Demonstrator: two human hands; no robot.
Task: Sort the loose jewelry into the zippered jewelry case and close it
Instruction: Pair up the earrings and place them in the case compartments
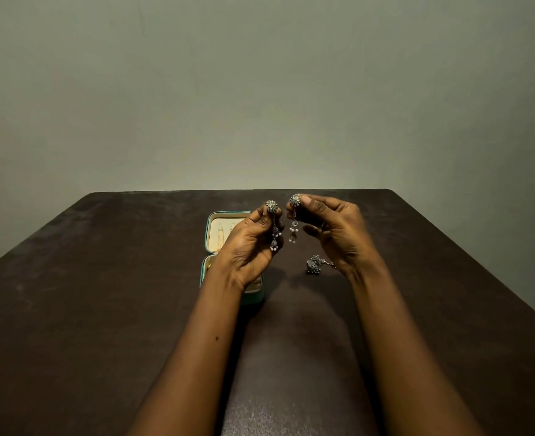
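My left hand (246, 247) pinches a silver dangling earring (273, 226) by its round flower-shaped top, its pearl drops hanging down. My right hand (335, 229) pinches the matching earring (294, 218) the same way. Both are held up side by side above the table. The teal zippered jewelry case (212, 229) lies open behind and under my left hand, its cream lining showing; my left hand and wrist hide much of its near half. A small pile of silver jewelry (315, 265) lies on the table just left of my right wrist.
A dark brown table (102, 309) spreads across the view, its far edge against a plain grey-green wall (260, 89). The table's right edge drops off at the right side.
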